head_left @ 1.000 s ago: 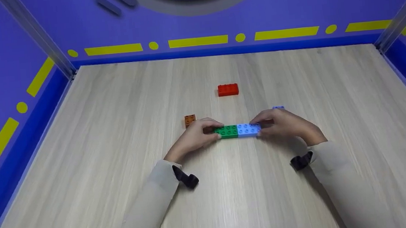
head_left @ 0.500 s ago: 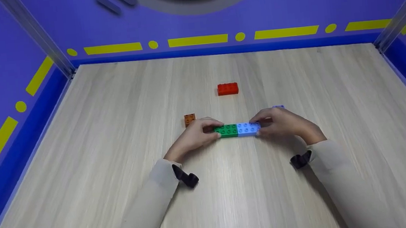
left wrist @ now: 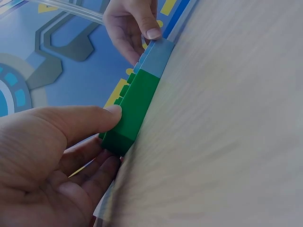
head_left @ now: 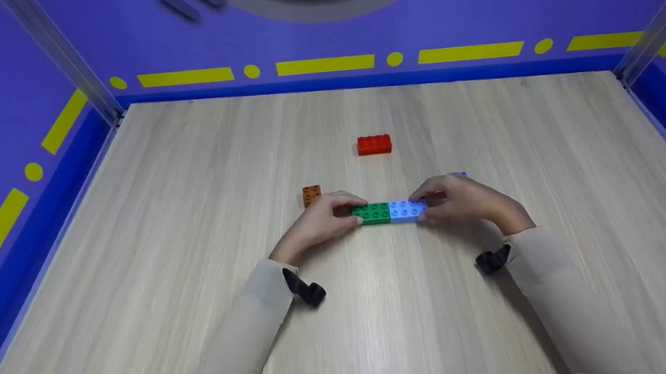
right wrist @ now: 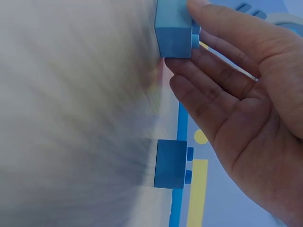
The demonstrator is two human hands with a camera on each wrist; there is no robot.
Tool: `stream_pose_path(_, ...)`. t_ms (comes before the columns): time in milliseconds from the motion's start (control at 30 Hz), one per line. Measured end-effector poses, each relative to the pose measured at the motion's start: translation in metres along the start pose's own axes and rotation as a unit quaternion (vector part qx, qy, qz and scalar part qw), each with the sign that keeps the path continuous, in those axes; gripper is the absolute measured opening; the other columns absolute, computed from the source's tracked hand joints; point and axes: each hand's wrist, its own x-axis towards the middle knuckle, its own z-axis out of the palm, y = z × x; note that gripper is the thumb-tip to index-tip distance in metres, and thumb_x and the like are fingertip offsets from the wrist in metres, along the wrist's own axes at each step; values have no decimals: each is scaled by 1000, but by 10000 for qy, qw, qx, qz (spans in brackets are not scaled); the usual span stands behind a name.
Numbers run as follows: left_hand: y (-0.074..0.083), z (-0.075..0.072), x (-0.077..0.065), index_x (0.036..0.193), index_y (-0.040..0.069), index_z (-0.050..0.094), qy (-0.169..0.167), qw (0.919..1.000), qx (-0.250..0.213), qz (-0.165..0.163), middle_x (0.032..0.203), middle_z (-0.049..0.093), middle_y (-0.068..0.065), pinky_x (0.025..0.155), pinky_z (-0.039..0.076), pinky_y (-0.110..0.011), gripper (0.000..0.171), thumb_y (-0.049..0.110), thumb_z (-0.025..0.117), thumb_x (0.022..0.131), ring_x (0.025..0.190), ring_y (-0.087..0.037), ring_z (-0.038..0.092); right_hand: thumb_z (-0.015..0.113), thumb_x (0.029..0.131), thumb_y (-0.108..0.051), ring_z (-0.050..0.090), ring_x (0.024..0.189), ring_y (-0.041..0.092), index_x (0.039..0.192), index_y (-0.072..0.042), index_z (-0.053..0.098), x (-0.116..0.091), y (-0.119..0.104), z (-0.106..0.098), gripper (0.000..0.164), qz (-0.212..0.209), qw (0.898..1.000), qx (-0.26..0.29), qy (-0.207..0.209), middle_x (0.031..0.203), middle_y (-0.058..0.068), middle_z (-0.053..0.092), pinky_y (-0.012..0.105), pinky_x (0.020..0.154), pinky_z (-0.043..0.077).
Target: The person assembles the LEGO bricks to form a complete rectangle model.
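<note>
In the head view, a green toy building brick [head_left: 375, 214] and a light blue brick [head_left: 407, 211] lie end to end on the wooden table, their short sides touching. My left hand [head_left: 324, 221] pinches the outer end of the green brick between thumb and fingers, and the left wrist view shows the thumb [left wrist: 111, 116] on its long side. The outer end of the light blue brick is pinched by my right hand [head_left: 460, 202]. A second blue brick [right wrist: 171, 164] sits beyond the right hand, which mostly hides it in the head view.
A small orange-brown brick [head_left: 311, 194] lies just behind the left hand, partly covered by it. Farther back is a red brick [head_left: 374, 145]. Purple-blue walls with yellow marks [head_left: 325, 65] border the table [head_left: 214, 162] at the back and sides.
</note>
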Motion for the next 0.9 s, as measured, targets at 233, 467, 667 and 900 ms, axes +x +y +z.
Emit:
stream_pose_path(233,-1,0,0,122,17,67,31,10000,41,-32,125,62,0,105,41,-34,34,16,69,88,118,-15,53,74,84,-14,61,112,27,119,-4,67,4,-1,-2,37,-309,9994,-84,130,120,12,66,45,95,49)
stream_pose_path(467,-1,0,0,123,16,67,11,10000,39,-19,125,62,-1,105,40,-35,34,15,68,89,118,-15,53,72,86,-16,58,117,29,122,-5,66,8,-5,-7,38,-165,9993,-168,282,124,12,65,48,99,47)
stream_pose_path(667,-1,0,1,123,16,67,26,10000,48,-18,126,62,-1,105,40,-35,35,15,68,88,118,-15,53,70,87,-15,57,118,30,124,-4,64,13,-7,-10,39,-232,9987,-114,430,126,13,64,49,101,45)
stream_pose_path(900,-1,1,2,122,16,67,21,10000,87,-40,126,62,-1,106,39,-35,34,15,68,88,119,-15,53,70,88,-16,56,121,32,126,-4,62,19,-7,-13,41,-286,9984,-130,461,128,14,62,49,103,43)
